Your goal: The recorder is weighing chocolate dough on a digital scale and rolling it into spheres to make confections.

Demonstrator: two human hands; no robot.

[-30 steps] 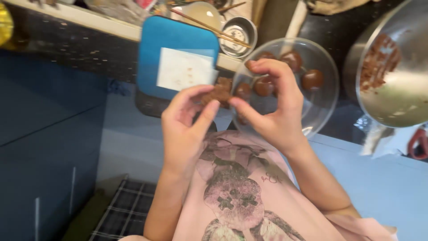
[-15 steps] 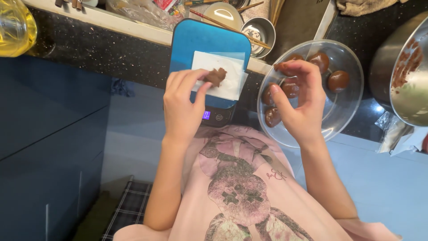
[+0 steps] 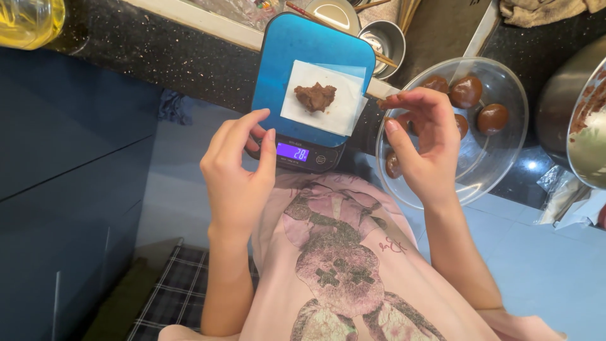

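A rough lump of brown dough (image 3: 315,96) lies on a square of white paper (image 3: 328,101), and the paper sits on the blue platform of a kitchen scale (image 3: 297,57) standing at the edge of a dark speckled counter (image 3: 158,50). Nothing touches the lump. The scale's small display (image 3: 293,151) glows purple on its near edge.

The left hand (image 3: 237,170) hovers just beside that near edge, fingers loosely curled and thumb apart from them, holding nothing; its fingertips are close to the display. The right hand (image 3: 423,142) is raised to the right of the scale, over the near rim of a clear glass bowl (image 3: 486,183), fingers bent and spread a little, also empty.

Inside the bowl lie several smooth brown balls (image 3: 466,90); at least 4 show, some partly hidden by the hand. To the right, a metal mixing bowl (image 3: 584,120) with brown smears is cut off by the picture's edge. Behind the scale stand 2 small steel cups (image 3: 386,38). A jar of yellow liquid (image 3: 28,22) sits at the far left of the counter.
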